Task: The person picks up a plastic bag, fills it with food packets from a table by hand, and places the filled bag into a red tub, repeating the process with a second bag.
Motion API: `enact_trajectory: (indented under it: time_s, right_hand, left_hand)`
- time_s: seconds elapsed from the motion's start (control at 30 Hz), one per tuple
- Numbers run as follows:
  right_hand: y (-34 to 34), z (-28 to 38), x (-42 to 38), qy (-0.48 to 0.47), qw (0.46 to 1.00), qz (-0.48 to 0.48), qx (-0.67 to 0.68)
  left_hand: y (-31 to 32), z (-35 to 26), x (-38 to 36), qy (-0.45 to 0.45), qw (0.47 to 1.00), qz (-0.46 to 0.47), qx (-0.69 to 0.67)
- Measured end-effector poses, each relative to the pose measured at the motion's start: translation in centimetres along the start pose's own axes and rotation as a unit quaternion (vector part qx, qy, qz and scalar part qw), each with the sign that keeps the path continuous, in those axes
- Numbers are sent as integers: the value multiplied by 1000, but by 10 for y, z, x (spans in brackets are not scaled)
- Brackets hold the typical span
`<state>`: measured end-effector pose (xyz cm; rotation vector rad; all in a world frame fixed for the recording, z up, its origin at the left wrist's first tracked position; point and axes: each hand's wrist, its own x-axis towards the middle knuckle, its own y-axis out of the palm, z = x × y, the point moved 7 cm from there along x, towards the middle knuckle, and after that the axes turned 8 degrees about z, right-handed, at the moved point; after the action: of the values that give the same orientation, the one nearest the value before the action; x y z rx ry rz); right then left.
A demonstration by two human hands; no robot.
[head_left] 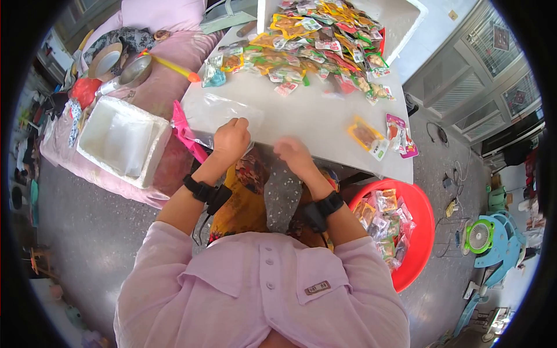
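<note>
Fingers curled narrow on the left hand [232, 139], right at one clear plastic bag [226, 110] by the edge of the bench [316, 113]; whether film is caught inside, can't tell! Right hand [292, 155] blurs close by, its grip unreadable. Bag-handling, by the look of it; next move calls for a sure pinch. Count: one yellow packet [368, 138] lying apart, one red tub [425, 232], heaped packets [313, 52] beyond counting.

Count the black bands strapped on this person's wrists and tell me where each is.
2: one black band on the left wrist, another black band on the right wrist. Neither is hidden.
</note>
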<state>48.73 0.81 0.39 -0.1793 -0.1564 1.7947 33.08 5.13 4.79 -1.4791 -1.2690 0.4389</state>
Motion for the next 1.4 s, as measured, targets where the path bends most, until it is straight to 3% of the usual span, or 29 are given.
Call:
enact_trajectory:
  time_s: [0.33, 0.43, 0.63, 0.83, 0.93, 1.03, 1.13, 1.27, 1.33, 1.4]
  right_hand:
    - [-85, -28, 21, -9, 992, -117, 44]
    - [-91, -3, 45, -144, 942, -163, -258]
    - [-65, 8, 107, -107, 870, -161, -453]
    - [-55, -10, 154, -71, 805, -211, -549]
    - [-58, -3, 154, -100, 822, -178, -531]
    - [-65, 5, 139, -41, 849, -136, -509]
    - [-78, 13, 94, -145, 861, -212, -438]
    - [-97, 17, 38, -82, 946, -253, -188]
    - [-101, 19, 14, -4, 964, -266, -20]
    - [-108, 11, 5, -3, 969, -241, 50]
  left_hand:
    - [54, 27, 25, -39, 996, -18, -82]
    - [55, 27, 25, -26, 996, -36, -78]
    - [54, 26, 24, -23, 995, -38, -88]
    - [54, 28, 24, -25, 995, -38, -92]
    - [54, 28, 23, -29, 995, -33, -94]
    - [52, 28, 26, -28, 994, -42, -94]
    - [53, 27, 24, -44, 994, -30, -98]
    - [56, 20, 23, -44, 993, -20, -104]
    - [58, 19, 23, -59, 993, 0, -102]
    - [61, 20, 24, -82, 990, 12, -114]
